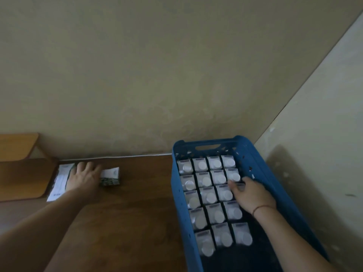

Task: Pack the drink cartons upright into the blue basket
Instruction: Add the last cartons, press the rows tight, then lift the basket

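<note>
Cartons stand upright, caps up, in rows inside the basket. The right hand curls its fingers over one. The left hand lies spread on a flat-lying carton on the bench.

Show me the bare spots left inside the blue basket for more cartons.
The blue plastic basket has dark bare floor along its near end, below the last row of white-capped upright cartons, and up its right wall behind the right hand. The far end and left side are packed tight. Outside, brown wooden table lies bare between the left hand and basket.
</note>
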A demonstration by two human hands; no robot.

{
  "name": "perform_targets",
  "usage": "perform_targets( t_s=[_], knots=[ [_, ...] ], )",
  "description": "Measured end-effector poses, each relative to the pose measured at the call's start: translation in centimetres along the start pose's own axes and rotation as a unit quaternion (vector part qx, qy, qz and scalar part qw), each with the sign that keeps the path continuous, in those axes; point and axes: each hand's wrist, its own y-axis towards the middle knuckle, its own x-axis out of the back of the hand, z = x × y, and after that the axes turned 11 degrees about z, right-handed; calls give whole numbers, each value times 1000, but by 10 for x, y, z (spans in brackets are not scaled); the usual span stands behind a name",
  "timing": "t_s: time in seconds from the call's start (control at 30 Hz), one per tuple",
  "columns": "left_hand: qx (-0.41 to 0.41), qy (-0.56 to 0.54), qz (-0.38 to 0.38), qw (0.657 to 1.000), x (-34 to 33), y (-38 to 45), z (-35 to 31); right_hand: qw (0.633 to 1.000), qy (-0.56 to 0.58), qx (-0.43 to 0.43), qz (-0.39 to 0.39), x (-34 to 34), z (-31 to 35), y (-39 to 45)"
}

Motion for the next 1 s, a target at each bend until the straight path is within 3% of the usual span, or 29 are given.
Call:
perform_targets(
  t_s=[0.17, 0.23, 0.33, 0.43, 0.53, 0.7, 0.8, 0.93, 1.0],
  knots=[
    [-15, -70, 20, 997, 2, -23, 1, 978, -91, 96, -162, 9, 25, -19],
    [-48, -112, -30, 992, 5, -43, -4, 955, -51, 195, -218, 10, 39, -28],
    [-125, -184, -131, 966, 23, -76, -19, 884, 0, 372, -283, 12, 66, -53],
    [-167, -298, -202, 918, 64, -112, -45, 843, -23, 485, -229, 8, 96, -83],
    [-243, -355, -258, 865, 107, -150, -76, 830, -47, 542, -127, -5, 116, -102],
    [-323, -399, -251, 821, 145, -195, -126, 814, 55, 543, -199, 2, 100, -110],
    [-415, -395, -212, 792, 143, -193, -146, 826, 114, 505, -222, 11, 67, -115],
    [-385, -320, -198, 843, 123, -171, -171, 857, 255, 388, -225, 20, 10, -99],
    [-352, -324, -203, 854, 108, -158, -177, 887, 240, 310, -245, 24, -16, -85]
  ],
)
